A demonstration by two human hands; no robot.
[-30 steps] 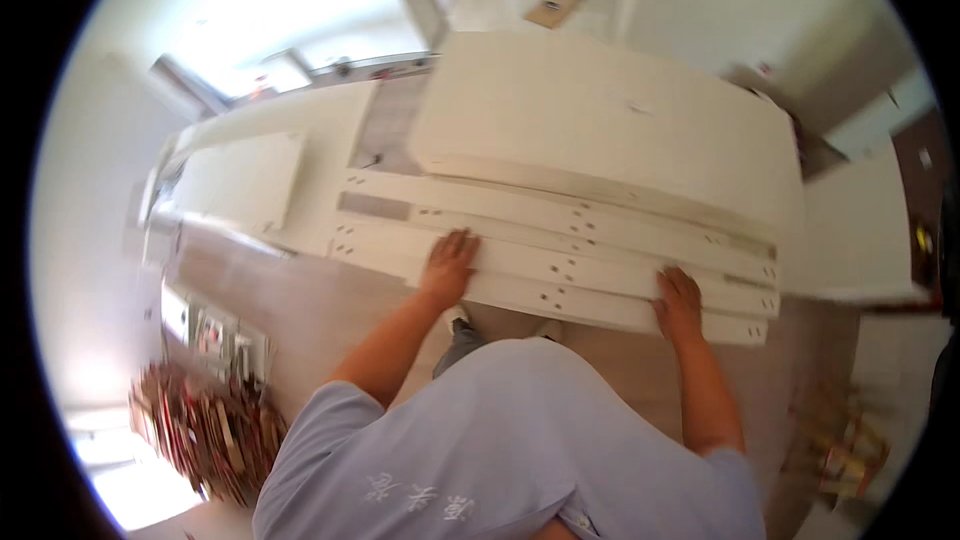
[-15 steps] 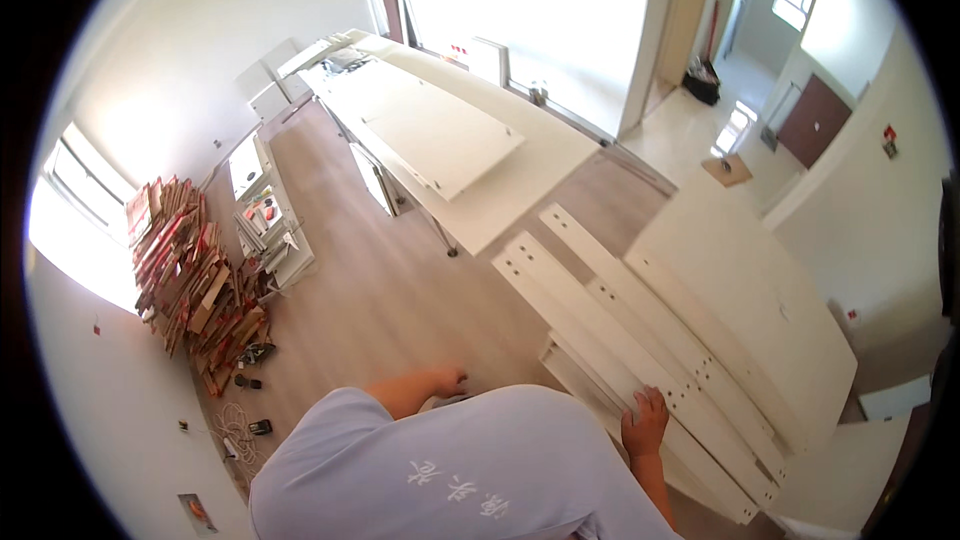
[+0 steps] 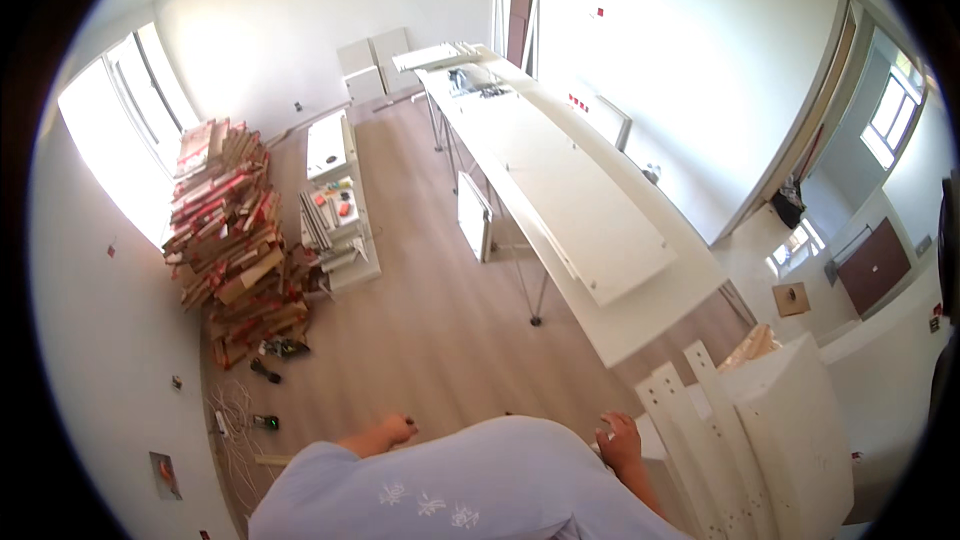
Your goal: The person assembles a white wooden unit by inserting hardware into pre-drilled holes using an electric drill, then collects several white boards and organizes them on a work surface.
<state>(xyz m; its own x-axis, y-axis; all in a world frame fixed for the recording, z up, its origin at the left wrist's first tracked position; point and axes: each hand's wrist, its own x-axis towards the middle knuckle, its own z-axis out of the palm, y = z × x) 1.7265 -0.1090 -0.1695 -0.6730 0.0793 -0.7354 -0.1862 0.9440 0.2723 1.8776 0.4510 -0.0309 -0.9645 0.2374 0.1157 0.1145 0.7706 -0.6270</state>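
Over the wood-look floor at the lower centre, my left hand (image 3: 398, 429) hangs with loosely bent fingers, some of them apart, and nothing visible in it. My right hand (image 3: 621, 439) is open beside the left edge of several long white panels with drilled holes (image 3: 680, 422). Its fingers are spread and hold nothing; whether they touch a panel edge I cannot tell. A wide white board (image 3: 795, 430) lies to the right of those strips. My shirt hides part of both forearms.
A long white panel table (image 3: 640, 325) on thin metal legs runs away from me, bearing another white panel (image 3: 590, 210). Flattened cardboard (image 3: 235, 220) is heaped by the left window. White cabinet parts (image 3: 345, 240) hold small items; cables (image 3: 232, 420) and tools lie near the left wall.
The view has swung to the right and lifted, so the stacked panels sit lower right. My right hand has come off the panels to their left edge.
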